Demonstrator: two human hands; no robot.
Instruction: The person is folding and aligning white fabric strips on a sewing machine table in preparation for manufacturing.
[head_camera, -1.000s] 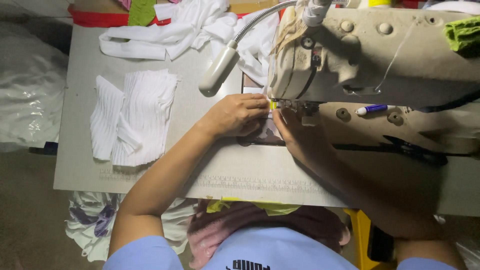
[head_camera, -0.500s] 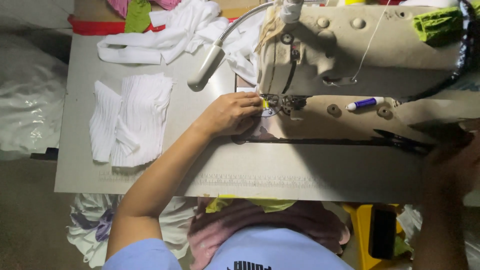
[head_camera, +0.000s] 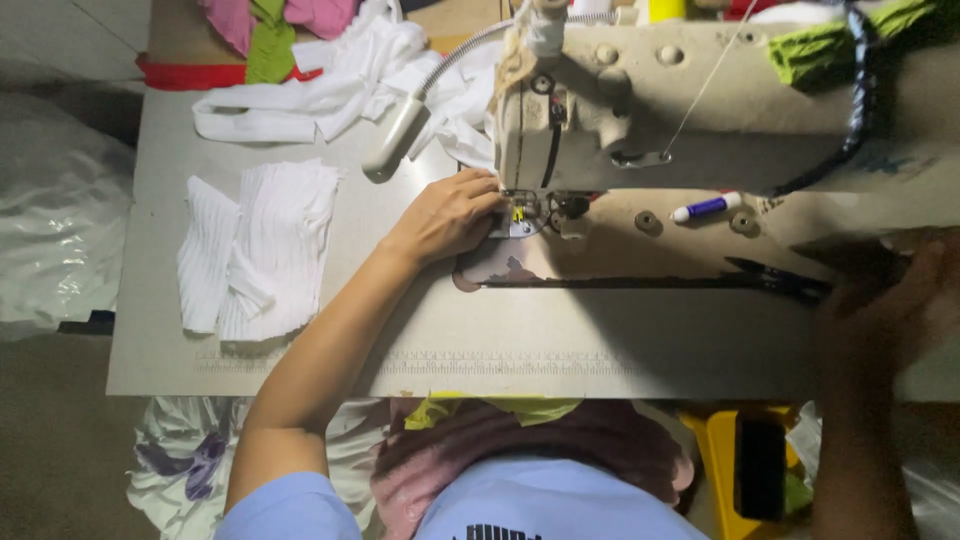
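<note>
My left hand (head_camera: 450, 215) is flat-ish on the machine bed, fingers together and curled, tips pressed down right at the presser foot (head_camera: 520, 212) of the sewing machine (head_camera: 640, 110). Looks like they pin a small piece of white fabric (head_camera: 492, 222) under the foot, but the piece is mostly hidden by the hand, so can't be sure of its shape. My right hand (head_camera: 890, 310) is far off at the right edge of the table (head_camera: 160, 350), dark and blurred; it sits near the black scissors (head_camera: 780, 280) lying on the bed, can't tell if fingers are open or closed, or if it touches them.

Other stuff: stack of folded white ribbed pieces (head_camera: 255, 250) on the table's left part, well apart from the left hand. Heap of loose white cloth (head_camera: 330, 85) at the back, beside the gooseneck lamp (head_camera: 395, 135). Blue-and-white marker pen (head_camera: 705, 207) rests on the machine base, right of the needle area. Green rag (head_camera: 820, 45) on top of the machine. Yellow stool (head_camera: 725, 460) w/ a dark phone (head_camera: 760, 465) on it, lower right.
</note>
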